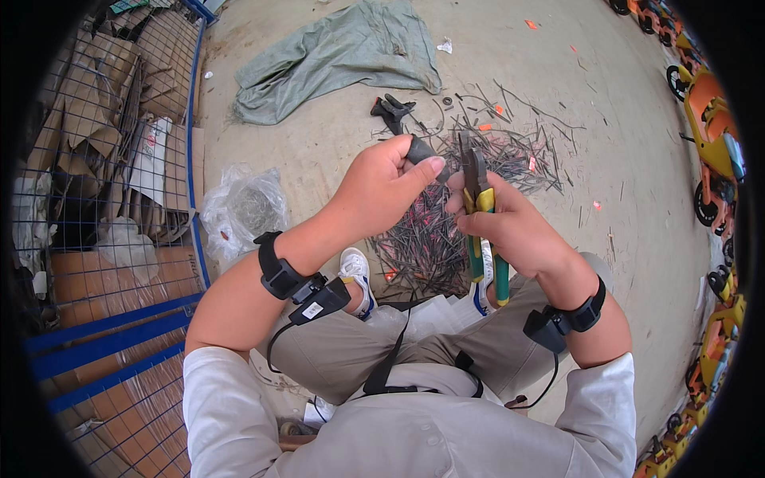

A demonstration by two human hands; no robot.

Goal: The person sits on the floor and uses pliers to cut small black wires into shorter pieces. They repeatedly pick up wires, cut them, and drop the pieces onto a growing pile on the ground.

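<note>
My left hand (pixel 379 185) grips a short, dark grey, tube-like piece (pixel 425 152) between thumb and fingers, its far end angled up and left. Beside it, my right hand (pixel 520 224) is closed around combination pliers (pixel 483 200) with green and yellow handles. Their jaws point away from me and look slightly parted, apart from the grey piece. Below both hands, a heap of thin black strips (pixel 424 239) with pinkish bits lies between my shoes. More loose black strips (pixel 520 155) are scattered beyond the pliers. A black and red plastic part (pixel 391 112) rests on the floor past my left hand.
A green woven sack (pixel 346 60) lies flat ahead. To the left stands a blue wire cage (pixel 194 149) holding flattened cardboard (pixel 89 95), with a clear plastic bag (pixel 248 206) beside it. Yellow and orange wheeled toys (pixel 708 131) line the right edge.
</note>
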